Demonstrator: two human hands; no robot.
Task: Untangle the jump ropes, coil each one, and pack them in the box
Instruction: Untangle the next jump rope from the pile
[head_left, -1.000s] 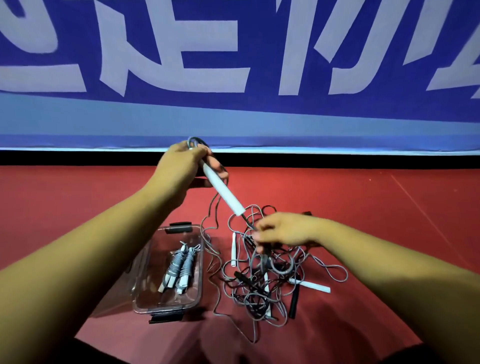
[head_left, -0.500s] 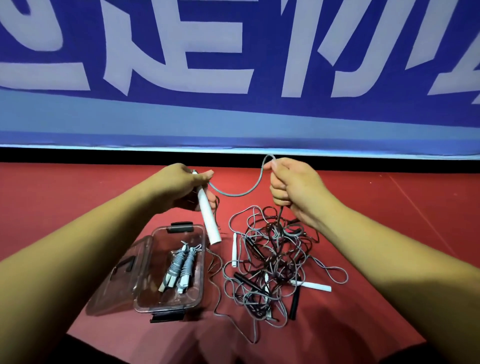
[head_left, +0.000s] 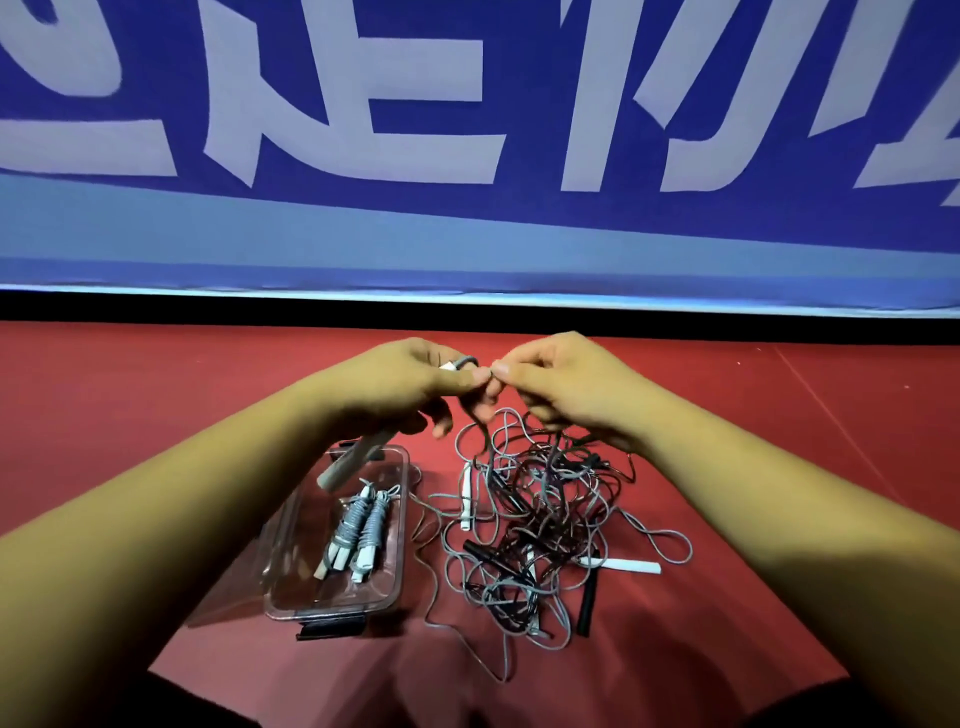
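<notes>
the left hand (head_left: 410, 387) has its fingers curled round a smooth white cylindrical handle (head_left: 349, 465). its long axis slants from under the fingers down and left, with the free end over the clear plastic box (head_left: 332, 605). the right hand (head_left: 566, 387) pinches the thin grey cord (head_left: 464, 361) against the left fingertips. half a second ago the hands were apart, with the cord sagging between them. below the fingers lies the tangle (head_left: 530, 535) of grey and dark ropes.

Single head-worn wide-angle view, facing forward and down. Close above box (head_left: 338, 605) on red floor (head_left: 156, 389). Banner (head_left: 467, 234) beyond box fills upper frame.
</notes>
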